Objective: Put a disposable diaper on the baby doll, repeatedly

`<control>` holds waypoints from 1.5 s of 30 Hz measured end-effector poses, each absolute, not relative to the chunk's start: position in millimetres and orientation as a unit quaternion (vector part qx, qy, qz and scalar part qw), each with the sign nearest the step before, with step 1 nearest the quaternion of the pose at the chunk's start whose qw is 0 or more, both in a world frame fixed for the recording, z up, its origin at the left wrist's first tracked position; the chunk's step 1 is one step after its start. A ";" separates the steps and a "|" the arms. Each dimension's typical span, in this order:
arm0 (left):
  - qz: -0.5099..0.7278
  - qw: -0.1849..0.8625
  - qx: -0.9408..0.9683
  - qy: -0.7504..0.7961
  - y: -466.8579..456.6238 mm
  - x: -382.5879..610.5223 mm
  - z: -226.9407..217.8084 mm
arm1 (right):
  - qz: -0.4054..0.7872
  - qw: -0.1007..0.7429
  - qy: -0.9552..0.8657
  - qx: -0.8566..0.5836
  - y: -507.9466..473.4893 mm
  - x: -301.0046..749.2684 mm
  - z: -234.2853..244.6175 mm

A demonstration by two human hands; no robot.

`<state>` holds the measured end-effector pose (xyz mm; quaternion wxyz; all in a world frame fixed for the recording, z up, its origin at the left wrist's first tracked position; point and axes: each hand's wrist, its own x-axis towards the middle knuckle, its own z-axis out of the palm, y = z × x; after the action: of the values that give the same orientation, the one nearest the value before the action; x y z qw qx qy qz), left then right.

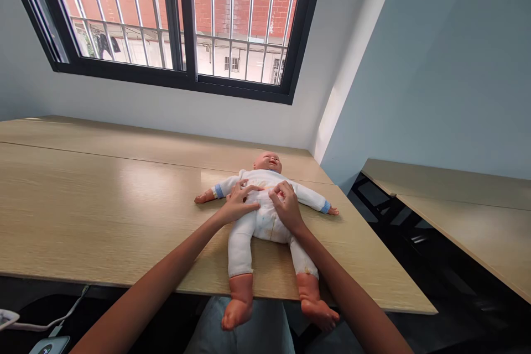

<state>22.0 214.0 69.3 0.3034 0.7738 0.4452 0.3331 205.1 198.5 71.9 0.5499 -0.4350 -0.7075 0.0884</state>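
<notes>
A baby doll [271, 161] lies on its back on the wooden table, head away from me and feet over the near edge. It wears a white top with blue cuffs [307, 194], and a white diaper [269, 225] with faint prints sits round its hips. My left hand [240, 202] rests at the doll's waist on the left, its thumb and fingers spread. At the other side of the waist is my right hand [285, 204], its fingers curled into a pinch. What those fingertips hold, if anything, is too small to make out.
The pale wooden table [103, 204] stretches left and ends at a slanted right edge. A second table [456, 199] stands across a dark gap on the right. A barred window [186, 22] is above. At the lower left are a white cable [68, 312] and a small device [50, 345].
</notes>
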 end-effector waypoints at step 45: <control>0.321 0.195 0.884 0.280 208.5 22.5 70.2 | 0.373 0.659 -0.472 -0.451 213.6 214.4 70.5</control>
<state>22.5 208.5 70.2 0.1946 0.8837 0.2800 0.3208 214.4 213.6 70.5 0.6594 -0.4512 -0.4719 0.3727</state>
